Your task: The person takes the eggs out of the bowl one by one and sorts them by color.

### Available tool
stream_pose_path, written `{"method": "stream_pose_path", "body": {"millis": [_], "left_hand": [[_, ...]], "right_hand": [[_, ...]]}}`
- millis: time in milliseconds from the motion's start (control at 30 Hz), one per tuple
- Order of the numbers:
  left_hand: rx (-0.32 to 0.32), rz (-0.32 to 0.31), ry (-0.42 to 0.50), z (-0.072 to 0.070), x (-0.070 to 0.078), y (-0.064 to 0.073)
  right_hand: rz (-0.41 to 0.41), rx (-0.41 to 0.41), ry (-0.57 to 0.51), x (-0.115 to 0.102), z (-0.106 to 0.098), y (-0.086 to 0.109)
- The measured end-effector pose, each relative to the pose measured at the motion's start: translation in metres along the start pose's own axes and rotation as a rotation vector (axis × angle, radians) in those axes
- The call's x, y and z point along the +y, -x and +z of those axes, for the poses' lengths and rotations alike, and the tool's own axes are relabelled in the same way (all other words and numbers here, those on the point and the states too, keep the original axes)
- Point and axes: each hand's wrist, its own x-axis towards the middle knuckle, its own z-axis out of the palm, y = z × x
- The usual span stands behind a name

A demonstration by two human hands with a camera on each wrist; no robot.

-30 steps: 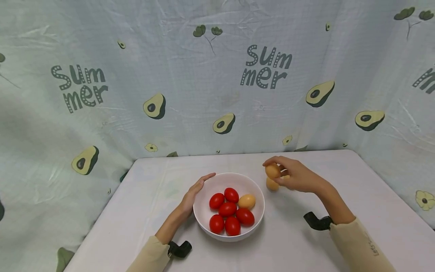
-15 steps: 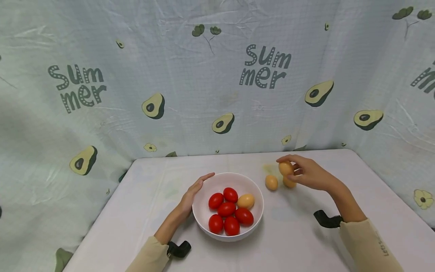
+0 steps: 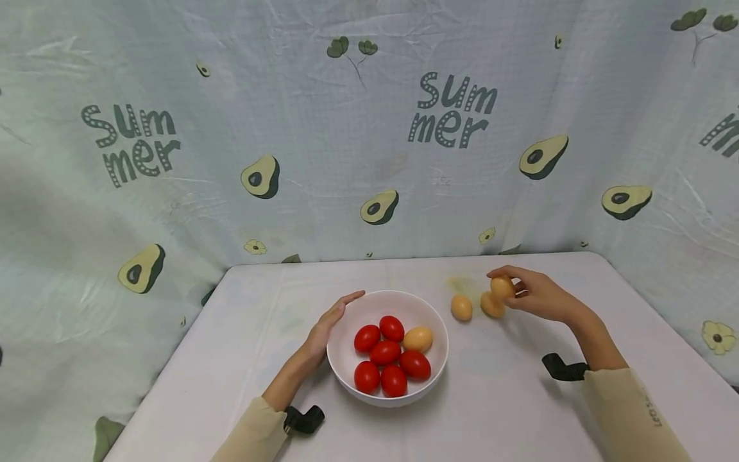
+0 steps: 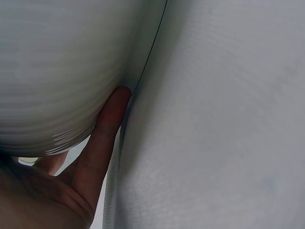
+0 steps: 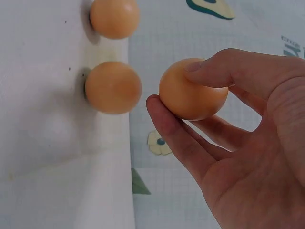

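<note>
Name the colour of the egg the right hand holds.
The held egg is light orange, clearest in the right wrist view.

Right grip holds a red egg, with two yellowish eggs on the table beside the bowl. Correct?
No: the egg in the right grip is yellowish, not red; the right wrist view shows it. Two yellowish eggs do sit on the table beside the bowl.

This looked like a screened-off recording corner: a pale cloth (image 3: 323, 141), printed with avocados and the word "summer", hung behind and at both sides of a white worktop (image 3: 491, 398), and black devices (image 3: 564, 368) were worn at both wrists. Whatever room lay beyond was hidden.
</note>
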Motion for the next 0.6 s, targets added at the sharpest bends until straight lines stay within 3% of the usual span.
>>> {"method": "stream_pose_path", "body": {"millis": [600], "left_hand": [[-0.006, 0.035, -0.011, 0.0, -0.002, -0.002]], "right_hand": [[0.127, -0.012, -0.001, 0.03, -0.002, 0.008]]}}
